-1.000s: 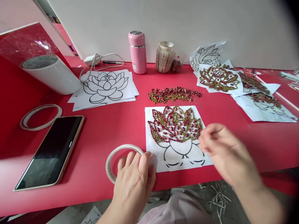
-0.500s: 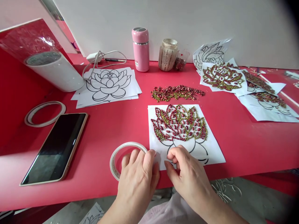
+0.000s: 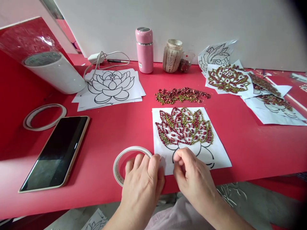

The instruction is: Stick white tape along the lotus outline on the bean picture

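My left hand [image 3: 143, 175] is closed over the right side of a narrow roll of white tape [image 3: 117, 166] at the table's front edge. Its thumb and forefinger press together beside the lotus drawing. Over the drawing's lower part, my right hand [image 3: 193, 171] pinches thumb and forefinger together; anything between them is too small to make out. The paper sheet [image 3: 222, 159] lies flat, its upper petals covered with red and green beans [image 3: 184, 126]. The lower petals show bare black outlines, partly behind my right hand. A heap of loose beans [image 3: 181, 95] lies just beyond the sheet.
A phone [image 3: 55, 153] and another tape roll [image 3: 27, 123] lie at left, near a large white roll [image 3: 57, 75] and printed lotus sheets [image 3: 112, 88]. A pink flask [image 3: 144, 51] and a glass jar [image 3: 172, 56] stand behind. Bean-covered sheets [image 3: 229, 80] lie at right.
My right thumb has moved up against the forefinger, closing the gap between them. My left hand has barely moved, still on the tape roll.
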Demonstrator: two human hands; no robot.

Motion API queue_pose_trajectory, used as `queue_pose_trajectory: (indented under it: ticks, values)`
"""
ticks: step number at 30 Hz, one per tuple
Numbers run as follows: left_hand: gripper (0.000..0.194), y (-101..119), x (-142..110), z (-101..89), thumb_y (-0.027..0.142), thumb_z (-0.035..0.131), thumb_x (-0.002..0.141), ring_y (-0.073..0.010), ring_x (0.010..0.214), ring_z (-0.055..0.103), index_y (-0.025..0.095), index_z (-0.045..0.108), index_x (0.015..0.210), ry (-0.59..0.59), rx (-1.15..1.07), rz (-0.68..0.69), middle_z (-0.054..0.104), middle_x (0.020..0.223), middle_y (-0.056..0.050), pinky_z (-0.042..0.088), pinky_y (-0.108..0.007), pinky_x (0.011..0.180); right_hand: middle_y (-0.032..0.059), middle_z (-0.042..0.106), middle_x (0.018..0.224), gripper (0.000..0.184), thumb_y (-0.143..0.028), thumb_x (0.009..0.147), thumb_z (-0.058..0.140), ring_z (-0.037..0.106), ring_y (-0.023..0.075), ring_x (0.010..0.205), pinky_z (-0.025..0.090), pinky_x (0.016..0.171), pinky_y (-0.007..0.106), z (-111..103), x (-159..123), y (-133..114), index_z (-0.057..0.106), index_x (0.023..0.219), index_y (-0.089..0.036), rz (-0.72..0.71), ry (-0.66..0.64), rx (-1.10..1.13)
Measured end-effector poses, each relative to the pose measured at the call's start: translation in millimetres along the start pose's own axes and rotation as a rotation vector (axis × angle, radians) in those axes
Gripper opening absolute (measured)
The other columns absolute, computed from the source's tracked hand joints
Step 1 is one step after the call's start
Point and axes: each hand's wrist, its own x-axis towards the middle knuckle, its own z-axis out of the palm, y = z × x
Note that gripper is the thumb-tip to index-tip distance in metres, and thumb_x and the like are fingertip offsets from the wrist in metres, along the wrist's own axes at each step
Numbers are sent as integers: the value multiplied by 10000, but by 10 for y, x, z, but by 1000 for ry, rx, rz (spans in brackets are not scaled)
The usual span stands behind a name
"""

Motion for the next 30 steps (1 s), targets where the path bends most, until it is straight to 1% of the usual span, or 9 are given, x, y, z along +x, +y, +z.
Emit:
queue_pose_trajectory:
  ticks: [5,9,14,17,21,24,27,30]
  values:
    - [223,-1,-8,3,108,476,735,-196,721,452,214,398,914,-10,-7,-6,525,759,5,299,-316,623,-30,479,710,121,-113,770,455,485,118,602,343,536,220,-18,-10,-1,396,807,-212,21,-13,3]
    - [224,-3,-12,3,104,468,732,-193,711,449,215,402,915,-7,6,-9,526,751,6,296,-316,622,-24,472,699,135,-79,778,401,493,120,605,364,559,221,-20,-11,-7,403,811,-209,6,2,-8]
    - [204,5,-6,-9,107,454,731,-193,726,460,215,415,900,-6,8,-11,535,760,-2,299,-313,626,-19,491,711,107,-126,767,457,495,123,593,358,523,222,-29,7,-12,408,812,-209,18,0,-26]
    - [196,7,1,-18,104,447,734,-193,721,463,214,420,894,-15,16,-14,537,753,-2,299,-314,625,-20,483,687,122,-89,776,407,500,120,583,366,536,224,-35,6,-10,407,807,-207,10,-1,-24]
    - [213,3,9,-16,102,460,725,-197,727,463,213,417,901,-21,4,-9,535,760,-4,302,-314,626,-13,495,712,100,-129,767,458,511,130,608,366,526,229,-20,1,-5,410,809,-206,16,-12,-30]
    - [208,3,5,-13,107,460,738,-194,717,459,213,412,911,-18,13,-10,534,755,-1,303,-316,629,-12,483,714,114,-95,773,426,507,131,627,373,547,232,-1,0,1,414,806,-204,8,-4,-37]
    - [177,5,-3,-12,124,450,762,-193,710,455,212,410,910,-9,26,-7,532,746,0,300,-317,626,-11,476,718,142,-64,776,405,514,132,658,395,577,235,-22,-12,4,414,816,-200,27,-10,27]
    - [178,7,-2,-8,129,449,767,-194,714,452,207,405,920,-1,23,0,532,753,-4,300,-318,628,-5,484,769,117,-92,798,432,516,116,667,435,604,226,-109,-40,5,426,851,-197,34,-44,208]
